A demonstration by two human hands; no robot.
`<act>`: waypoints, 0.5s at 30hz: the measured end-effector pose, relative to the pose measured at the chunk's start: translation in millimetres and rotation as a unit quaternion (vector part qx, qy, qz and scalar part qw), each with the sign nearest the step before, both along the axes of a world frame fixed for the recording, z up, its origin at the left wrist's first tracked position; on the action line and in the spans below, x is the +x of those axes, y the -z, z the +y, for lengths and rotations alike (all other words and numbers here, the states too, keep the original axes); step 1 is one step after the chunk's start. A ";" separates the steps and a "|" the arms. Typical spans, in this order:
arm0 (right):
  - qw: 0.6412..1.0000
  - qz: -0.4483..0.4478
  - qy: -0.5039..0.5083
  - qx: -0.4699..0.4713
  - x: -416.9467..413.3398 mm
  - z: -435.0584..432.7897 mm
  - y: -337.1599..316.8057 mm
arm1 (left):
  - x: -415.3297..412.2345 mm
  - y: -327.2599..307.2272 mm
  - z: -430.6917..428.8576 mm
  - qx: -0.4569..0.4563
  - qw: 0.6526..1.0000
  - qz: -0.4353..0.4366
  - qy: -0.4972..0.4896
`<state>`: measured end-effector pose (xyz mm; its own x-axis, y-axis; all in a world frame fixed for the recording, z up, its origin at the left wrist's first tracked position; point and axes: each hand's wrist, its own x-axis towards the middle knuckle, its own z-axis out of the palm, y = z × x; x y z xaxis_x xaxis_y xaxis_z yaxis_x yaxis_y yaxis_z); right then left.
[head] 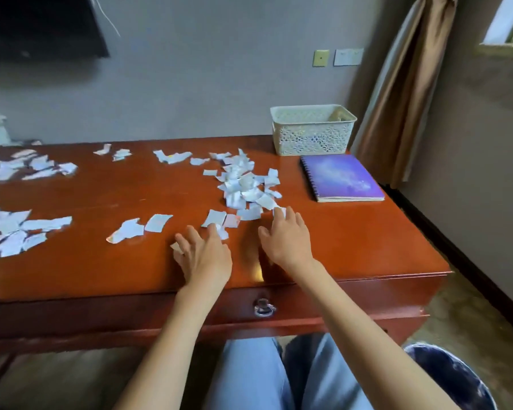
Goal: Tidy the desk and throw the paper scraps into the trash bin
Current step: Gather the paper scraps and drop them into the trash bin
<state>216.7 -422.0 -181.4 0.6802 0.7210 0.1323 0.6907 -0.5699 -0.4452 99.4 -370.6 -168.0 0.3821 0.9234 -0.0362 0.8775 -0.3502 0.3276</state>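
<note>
Head view: left hand (pixel 205 255) and right hand (pixel 288 241), splayed flat, touch jagged paper scraps (pixel 243 184) on glossy desk (pixel 356 238).

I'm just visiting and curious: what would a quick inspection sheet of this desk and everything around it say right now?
Surface: glossy red-brown wooden desk, with a drawer under the front edge.
Job's things: paper scraps heaped right of centre, more scattered along the back and left; dark trash bin on the floor at lower right, contents not visible.
Clutter: white lattice basket at the back right corner; purple spiral notebook in front of it.
Hands: left hand and right hand both flat, fingers spread, fingertips on loose scraps.
Cables: thin white cable hanging beside the wall screen.
Surroundings: grey wall, wall plates, brown curtain.
</note>
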 end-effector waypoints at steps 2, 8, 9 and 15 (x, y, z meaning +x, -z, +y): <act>0.999 0.013 -0.016 -0.024 -5.3 14.0 4.5 | -9.1 6.0 14.8 -0.035 0.999 0.013 -0.021; 0.995 0.046 -0.086 0.025 -3.9 33.9 -2.6 | -2.9 2.9 29.4 -0.094 0.980 -0.161 0.069; 0.996 0.026 -0.071 0.055 1.0 35.7 -2.9 | 0.3 3.6 31.5 -0.090 0.977 -0.171 0.086; 0.996 -0.072 -0.035 0.036 35.2 55.9 -0.4 | 19.1 18.1 66.8 -0.010 0.990 -0.070 0.121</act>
